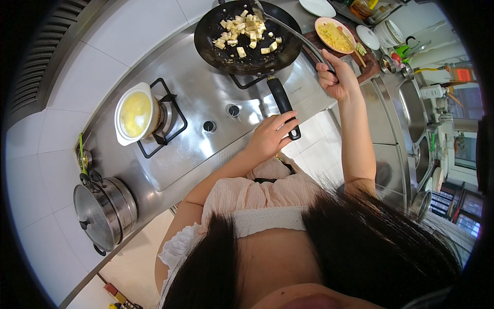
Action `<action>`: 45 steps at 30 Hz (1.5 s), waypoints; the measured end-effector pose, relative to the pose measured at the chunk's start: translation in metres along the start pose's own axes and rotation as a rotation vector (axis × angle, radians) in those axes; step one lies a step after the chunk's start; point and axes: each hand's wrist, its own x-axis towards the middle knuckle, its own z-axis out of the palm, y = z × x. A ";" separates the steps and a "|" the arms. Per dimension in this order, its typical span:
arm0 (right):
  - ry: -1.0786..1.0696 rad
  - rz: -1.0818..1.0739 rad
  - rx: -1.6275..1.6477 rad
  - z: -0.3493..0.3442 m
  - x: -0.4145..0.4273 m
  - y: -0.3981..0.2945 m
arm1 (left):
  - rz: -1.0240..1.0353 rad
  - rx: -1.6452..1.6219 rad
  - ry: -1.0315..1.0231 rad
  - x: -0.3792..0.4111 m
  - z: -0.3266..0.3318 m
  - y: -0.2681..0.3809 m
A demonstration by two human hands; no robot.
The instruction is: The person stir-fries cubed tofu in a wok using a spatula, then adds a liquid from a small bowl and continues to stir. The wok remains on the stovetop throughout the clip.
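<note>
A black wok (216,58) stands on the far burner with pale cubed pieces of food (241,29) gathered in its middle and a few loose nearer the handle side. My left hand (273,133) rests around the end of the wok's black handle (281,94), fingers over the top. In my right hand (335,75) is the handle of a long metal spatula (287,29). Its blade reaches into the wok at the far side, by the food, and is partly cut off by the picture's top edge.
A white pot of bubbling yellow liquid (136,114) sits on the left burner. A lidded steel steamer pot (106,212) is at the counter's left end. Right of the wok, a plate of yellow shreds (332,35) with chopsticks (353,46) lies near a sink (413,108).
</note>
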 end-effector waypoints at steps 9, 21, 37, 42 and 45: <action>0.069 -0.041 -0.285 0.005 0.035 -0.014 | -0.017 -0.018 -0.004 0.000 -0.001 0.002; 0.068 -1.303 -1.943 0.023 -0.001 -0.011 | 0.000 0.005 0.006 -0.001 0.000 0.000; -0.033 -1.020 -2.565 0.074 0.030 0.028 | 0.004 -0.003 0.019 0.000 -0.003 0.002; 0.157 -1.043 -2.473 0.072 0.012 0.009 | 0.008 -0.003 0.012 -0.001 -0.001 0.000; 0.258 -1.137 -2.376 0.074 0.026 0.015 | 0.012 -0.009 0.005 0.000 -0.001 0.000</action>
